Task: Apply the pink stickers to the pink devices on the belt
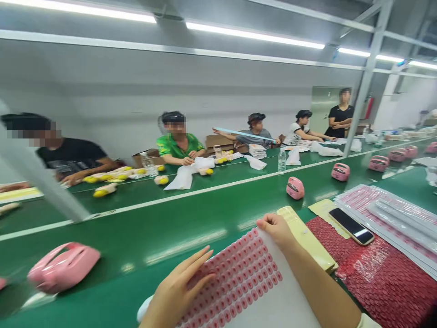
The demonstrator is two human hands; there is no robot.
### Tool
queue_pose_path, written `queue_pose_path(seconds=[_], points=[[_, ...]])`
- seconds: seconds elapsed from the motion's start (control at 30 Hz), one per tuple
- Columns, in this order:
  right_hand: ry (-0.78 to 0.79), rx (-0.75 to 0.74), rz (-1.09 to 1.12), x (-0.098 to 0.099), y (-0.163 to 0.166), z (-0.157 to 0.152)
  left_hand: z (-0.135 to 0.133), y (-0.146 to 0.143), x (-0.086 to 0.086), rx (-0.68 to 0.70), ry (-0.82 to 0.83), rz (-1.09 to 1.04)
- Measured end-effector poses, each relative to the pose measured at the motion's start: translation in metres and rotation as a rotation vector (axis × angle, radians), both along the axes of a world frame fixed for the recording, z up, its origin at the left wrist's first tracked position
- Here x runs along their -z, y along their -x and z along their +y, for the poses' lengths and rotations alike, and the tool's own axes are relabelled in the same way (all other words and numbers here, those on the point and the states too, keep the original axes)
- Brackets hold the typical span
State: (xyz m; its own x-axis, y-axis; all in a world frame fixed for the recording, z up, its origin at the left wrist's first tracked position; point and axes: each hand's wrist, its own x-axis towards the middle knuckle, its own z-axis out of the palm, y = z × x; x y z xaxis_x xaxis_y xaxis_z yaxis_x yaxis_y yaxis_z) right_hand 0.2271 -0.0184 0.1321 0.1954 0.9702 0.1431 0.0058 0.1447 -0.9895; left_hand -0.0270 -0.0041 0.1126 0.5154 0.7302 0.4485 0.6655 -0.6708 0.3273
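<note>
A white sheet covered with rows of small red stickers (249,278) lies on the green surface right in front of me. My left hand (175,291) rests flat on its left part, fingers stretched out and apart. My right hand (277,229) is closed in a pinch on the sheet's far top corner. Just right of that hand lies a stack of pale yellow backing strips (307,239).
A green conveyor belt (170,223) carries several pink devices, e.g. (63,266), (295,187), (340,171). A black phone (351,226) lies on red sticker sheets (385,282) at right, beside wrapped packs (399,216). Several people work across the belt; a water bottle (282,160) stands there.
</note>
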Motion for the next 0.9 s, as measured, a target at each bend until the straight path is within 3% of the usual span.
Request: queue_pose_path(seconds=[0.1, 0.2, 0.33, 0.43, 0.67, 0.9], points=[[-0.036, 0.017, 0.059, -0.008, 0.003, -0.007, 0.006, 0.007, 0.011, 0.005, -0.323, -0.066], [-0.065, 0.008, 0.087, -0.014, 0.006, -0.014, 0.004, 0.008, 0.008, 0.027, -0.408, -0.087], [-0.085, 0.016, 0.085, -0.015, 0.005, -0.018, -0.004, 0.002, -0.007, 0.051, -0.285, -0.103], [-0.091, 0.028, 0.058, -0.014, 0.001, -0.019, -0.010, -0.009, -0.016, -0.017, -0.191, -0.204], [-0.038, 0.013, 0.074, -0.016, -0.009, -0.020, -0.011, -0.023, -0.018, -0.082, 0.040, -0.368], [-0.031, 0.021, 0.112, -0.010, -0.012, -0.016, -0.018, -0.031, -0.032, -0.096, 0.219, -0.297]])
